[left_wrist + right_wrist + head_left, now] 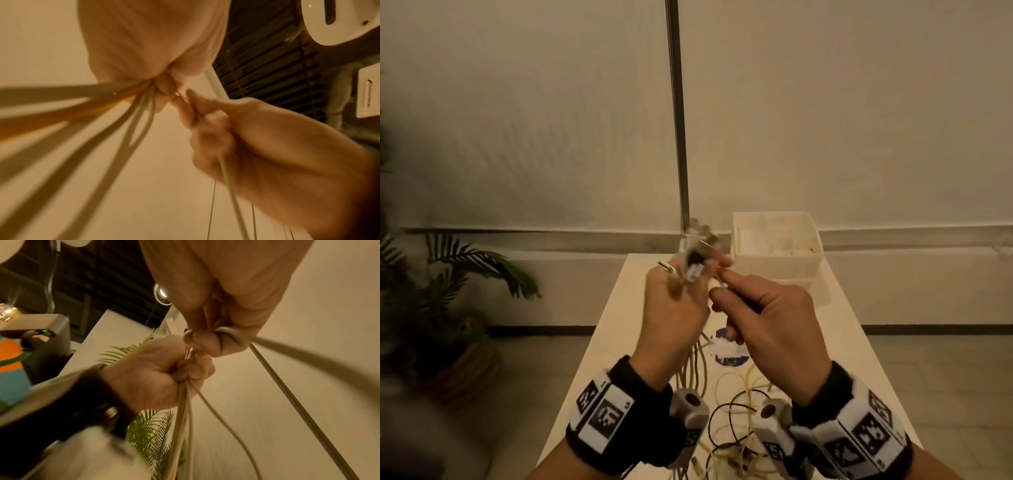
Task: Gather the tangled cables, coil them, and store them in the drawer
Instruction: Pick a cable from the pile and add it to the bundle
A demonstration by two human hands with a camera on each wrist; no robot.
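Observation:
Both hands are raised above the white table (842,342). My left hand (688,274) grips a bundle of pale cables (697,370) just below their blurred connector ends (695,257); the strands hang down to the table. My right hand (719,287) meets it from the right and pinches one thin cable between thumb and forefinger. In the left wrist view the cables (115,92) fan out of the left fist, and the right hand (267,146) holds a single strand (226,175). A tangle of yellow, white and dark cables (736,425) lies near the table's front edge. The white open drawer (815,240) stands at the far right.
A dark vertical pole (678,137) rises behind the table's far end. A potted palm (469,274) stands on the floor to the left. A round sticker (729,358) marks the tabletop under the hands. Pale wall panels close off the back.

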